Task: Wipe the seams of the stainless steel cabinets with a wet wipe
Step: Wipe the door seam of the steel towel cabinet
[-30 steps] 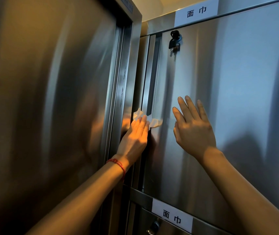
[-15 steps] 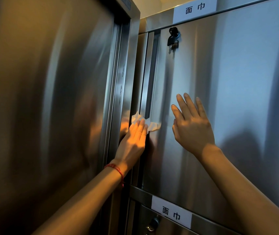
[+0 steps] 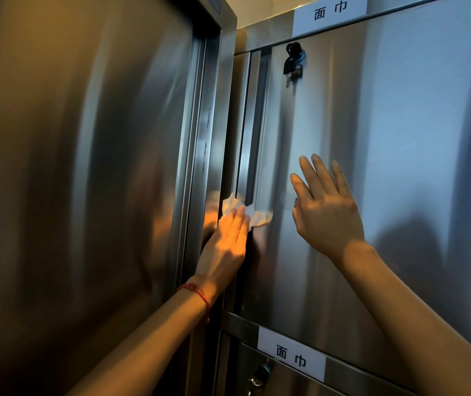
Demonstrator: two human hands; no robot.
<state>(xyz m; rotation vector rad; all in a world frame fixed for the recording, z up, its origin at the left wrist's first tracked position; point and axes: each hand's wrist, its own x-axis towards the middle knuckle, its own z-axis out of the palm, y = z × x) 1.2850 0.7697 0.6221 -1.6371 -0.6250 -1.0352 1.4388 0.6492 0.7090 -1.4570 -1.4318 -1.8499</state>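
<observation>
- The left hand [image 3: 225, 241] presses the wet wipe [image 3: 245, 210] with straight fingers into the vertical seam [image 3: 250, 132] beside the cabinet door [image 3: 385, 195]; the wipe pokes out above and to the right of the fingertips.
- The right hand [image 3: 325, 212] lies flat and open on the door, near the wipe.
- White labels [image 3: 330, 10] above and below the door read "面巾".
- Keys [image 3: 292, 64] hang from the lock.

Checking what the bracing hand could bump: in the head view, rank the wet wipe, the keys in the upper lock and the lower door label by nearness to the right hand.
From the right hand:
1. wet wipe, just left, at the seam.
2. keys, above, in the upper lock.
3. lower door label, below, only slightly farther.
</observation>
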